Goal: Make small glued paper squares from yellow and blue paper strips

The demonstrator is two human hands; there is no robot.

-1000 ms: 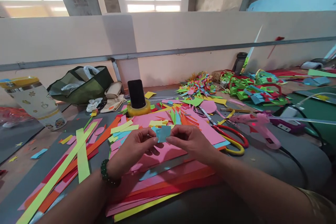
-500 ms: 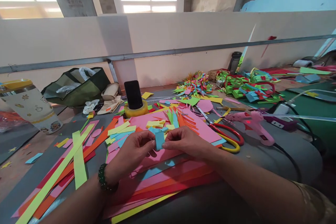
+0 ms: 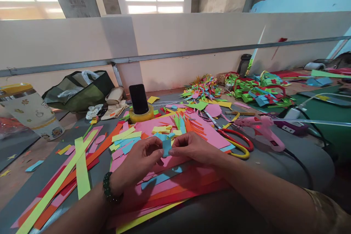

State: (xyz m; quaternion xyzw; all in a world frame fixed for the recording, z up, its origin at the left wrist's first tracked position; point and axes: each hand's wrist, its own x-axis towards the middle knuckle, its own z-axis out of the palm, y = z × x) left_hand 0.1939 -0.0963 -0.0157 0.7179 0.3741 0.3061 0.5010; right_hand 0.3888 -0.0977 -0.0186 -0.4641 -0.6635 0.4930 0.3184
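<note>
Between my two hands, above the stack of coloured paper sheets (image 3: 197, 182), is a small piece of blue paper (image 3: 167, 147). My left hand (image 3: 146, 155), with a dark green bead bracelet at the wrist, has its fingers curled at the paper's left edge. My right hand (image 3: 190, 147) pinches the right edge between thumb and forefinger. Just behind them lie small yellow paper pieces (image 3: 161, 129) and thin orange and green cut strips (image 3: 188, 122). Blue and yellow strips (image 3: 127, 139) rest to the left of my hands.
Red-and-yellow-handled scissors (image 3: 241, 140) and a pink hot glue gun (image 3: 260, 128) lie to the right. A phone (image 3: 138, 98) leans upright in a yellow tape roll (image 3: 141, 116). Long paper strips (image 3: 82, 168), a tumbler (image 3: 34, 113) and a green bag (image 3: 79, 95) are left.
The blue paper has turned slightly and shows more of its folded upper part. Both hands stay in nearly the same place.
</note>
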